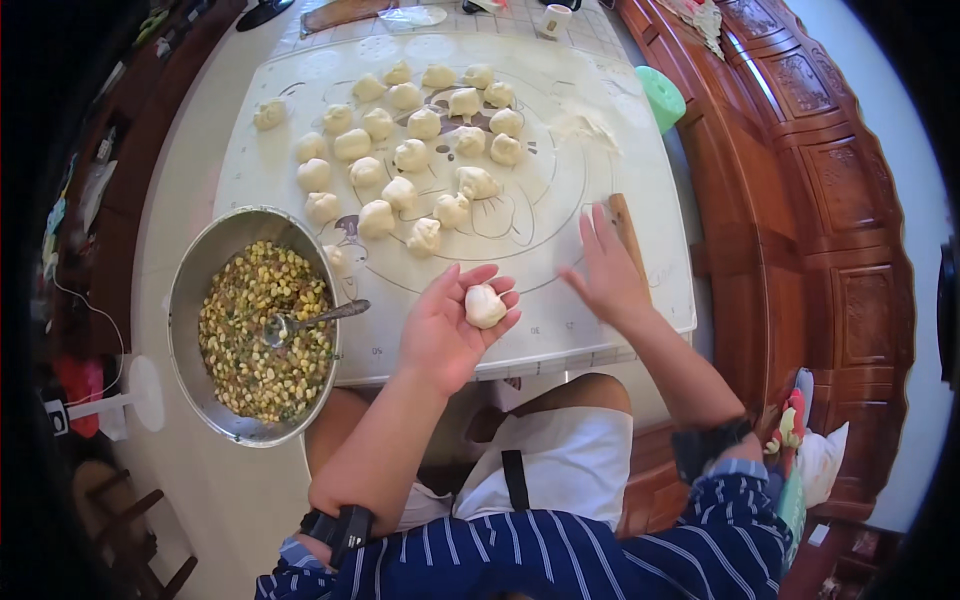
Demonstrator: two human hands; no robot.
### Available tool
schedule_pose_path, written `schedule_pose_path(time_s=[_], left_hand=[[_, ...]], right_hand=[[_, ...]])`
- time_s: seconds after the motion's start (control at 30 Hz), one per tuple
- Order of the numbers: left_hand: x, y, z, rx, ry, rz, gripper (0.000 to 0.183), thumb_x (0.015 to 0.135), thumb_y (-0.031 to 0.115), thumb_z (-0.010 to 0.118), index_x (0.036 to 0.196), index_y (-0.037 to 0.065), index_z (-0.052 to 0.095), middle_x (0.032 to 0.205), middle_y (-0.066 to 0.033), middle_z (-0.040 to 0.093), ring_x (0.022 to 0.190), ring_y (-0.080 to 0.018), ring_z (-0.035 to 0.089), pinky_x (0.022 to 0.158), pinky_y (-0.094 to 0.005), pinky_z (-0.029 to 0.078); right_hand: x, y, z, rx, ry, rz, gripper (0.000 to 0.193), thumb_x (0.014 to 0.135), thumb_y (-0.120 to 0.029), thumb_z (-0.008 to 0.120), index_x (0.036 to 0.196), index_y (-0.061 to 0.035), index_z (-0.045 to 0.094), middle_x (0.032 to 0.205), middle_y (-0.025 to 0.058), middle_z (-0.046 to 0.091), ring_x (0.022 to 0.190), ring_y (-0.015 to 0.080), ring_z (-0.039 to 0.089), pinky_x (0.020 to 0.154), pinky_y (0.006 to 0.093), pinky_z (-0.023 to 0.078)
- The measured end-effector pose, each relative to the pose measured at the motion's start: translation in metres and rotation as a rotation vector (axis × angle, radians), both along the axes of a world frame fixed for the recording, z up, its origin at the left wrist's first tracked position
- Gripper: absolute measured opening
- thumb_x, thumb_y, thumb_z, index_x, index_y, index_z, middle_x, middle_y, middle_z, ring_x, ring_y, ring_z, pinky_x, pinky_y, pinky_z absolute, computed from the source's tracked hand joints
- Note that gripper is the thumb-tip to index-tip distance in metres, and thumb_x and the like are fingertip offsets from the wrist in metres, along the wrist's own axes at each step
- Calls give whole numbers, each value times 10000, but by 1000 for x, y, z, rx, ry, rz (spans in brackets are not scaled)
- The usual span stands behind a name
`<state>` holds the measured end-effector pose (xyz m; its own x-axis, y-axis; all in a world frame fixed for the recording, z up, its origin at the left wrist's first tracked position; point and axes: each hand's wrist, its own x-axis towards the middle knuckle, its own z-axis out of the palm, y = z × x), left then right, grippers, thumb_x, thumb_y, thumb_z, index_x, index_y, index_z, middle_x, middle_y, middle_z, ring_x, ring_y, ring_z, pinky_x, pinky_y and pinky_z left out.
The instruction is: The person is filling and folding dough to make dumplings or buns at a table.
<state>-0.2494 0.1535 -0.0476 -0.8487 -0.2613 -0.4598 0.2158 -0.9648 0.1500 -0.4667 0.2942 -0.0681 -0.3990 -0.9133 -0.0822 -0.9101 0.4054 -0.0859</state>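
Observation:
On the upturned palm of my left hand (432, 330) rests a round, pale dough ball (485, 307), with the fingers curved up around its far side. My right hand (611, 278) hovers over the right part of the mat, empty, its fingers spread. Just beside it lies a wooden rolling pin (628, 238), partly hidden behind the hand and wrist. Several lumpy dough pieces (411, 155) are set out across the white printed mat (640, 150). To the left stands a large metal bowl (178, 330) of chopped yellow and green filling (245, 350), with a metal spoon (338, 312) stuck in it.
Loose flour (588, 130) is scattered on the mat's far right. A green roll (660, 98) stands past the table's right edge, by the carved wooden furniture (840, 190). At the far end are a wooden board (345, 14) and a white cup (554, 20).

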Motion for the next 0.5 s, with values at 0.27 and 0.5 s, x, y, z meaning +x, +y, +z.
schedule_pose_path(time_s=[0.27,0.5], left_hand=[[2,-11,-11,26,27,104,446,953,363,442,1194,-10,482,1150,-216,544,1062,-341,547,951,-450,455],[-6,-2,-5,21,102,12,438,946,354,447,1189,-6,502,1179,-194,543,1083,-326,531,989,-468,407]], right_hand=[[-61,-102,-36,-196,26,-65,725,907,-432,508,1431,-8,244,1512,185,182,1396,320,194,1122,451,187],[29,-2,-3,38,-114,534,799,861,-515,491,1469,-92,193,1530,116,178,1415,275,161,1147,440,117]])
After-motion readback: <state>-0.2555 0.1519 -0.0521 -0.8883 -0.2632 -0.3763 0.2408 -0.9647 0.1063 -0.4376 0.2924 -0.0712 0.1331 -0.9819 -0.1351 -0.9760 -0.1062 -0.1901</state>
